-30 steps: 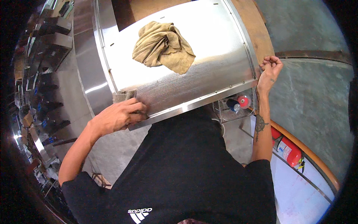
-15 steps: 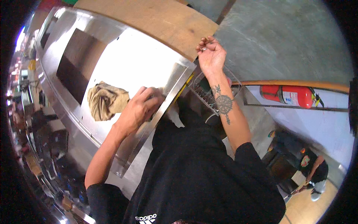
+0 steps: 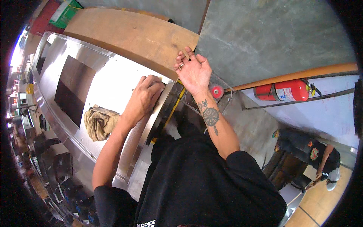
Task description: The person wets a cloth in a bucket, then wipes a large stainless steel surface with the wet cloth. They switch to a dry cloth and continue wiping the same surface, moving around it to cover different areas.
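Observation:
A large shiny sheet-metal panel [image 3: 113, 75] with rectangular cut-outs lies at my left. My left hand [image 3: 145, 96] rests on it near its right edge, fingers curled down and pressed together; whatever is under them is hidden. Beside that wrist lies a crumpled tan cloth [image 3: 100, 123]. My right hand [image 3: 194, 73] is raised past the panel's corner, palm up, with fingers apart and loosely bent and a ring on one. A small tan sliver shows between its fingers, too small to tell what it is.
A brown wooden board [image 3: 132, 34] lies beyond the panel. Below my right hand stands a wire basket [image 3: 223, 102] with a red round thing [image 3: 217, 92]. A red fire extinguisher [image 3: 283, 90] is at the right. Another person [image 3: 321, 159] bends at the lower right. A green crate [image 3: 66, 14] is at the far left.
My left hand has slid farther along the panel's edge toward its far corner. My right hand has turned palm up more and its fingers have spread. The view has shifted.

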A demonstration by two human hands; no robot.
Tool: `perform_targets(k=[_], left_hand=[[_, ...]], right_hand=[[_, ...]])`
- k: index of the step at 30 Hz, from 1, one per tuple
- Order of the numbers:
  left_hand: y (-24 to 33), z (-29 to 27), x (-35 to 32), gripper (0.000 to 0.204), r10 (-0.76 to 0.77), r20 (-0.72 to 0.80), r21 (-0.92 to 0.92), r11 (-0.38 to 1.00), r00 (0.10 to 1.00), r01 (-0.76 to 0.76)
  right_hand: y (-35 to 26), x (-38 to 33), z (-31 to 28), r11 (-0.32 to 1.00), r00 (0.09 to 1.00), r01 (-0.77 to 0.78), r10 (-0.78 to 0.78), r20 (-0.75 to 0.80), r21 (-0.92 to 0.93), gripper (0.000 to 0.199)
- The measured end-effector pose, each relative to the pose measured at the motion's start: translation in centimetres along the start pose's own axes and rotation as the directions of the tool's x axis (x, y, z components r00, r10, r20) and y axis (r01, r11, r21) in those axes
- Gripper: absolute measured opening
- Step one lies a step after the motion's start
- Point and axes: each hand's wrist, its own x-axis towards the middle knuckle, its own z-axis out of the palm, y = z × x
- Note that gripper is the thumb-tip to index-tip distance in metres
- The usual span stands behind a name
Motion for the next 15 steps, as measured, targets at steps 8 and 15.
perform_targets(k=[8, 15], left_hand=[[2.9, -5.2, -0.8, 0.016, -0.296, -0.14, -0.086, 0.954, 0.945, 0.286], [9.0, -5.2, 0.6, 0.015, -0.386, -0.343, -0.38, 0.891, 0.857, 0.249]], right_hand=[[-0.6, -1.5, 2.0, 0.999, 0.995, 0.033, -0.035, 0.093, 0.023, 0.048], [-0.3, -3.6, 6.3, 0.987, 0.986, 0.069, -0.045, 0.161, -0.148, 0.064]])
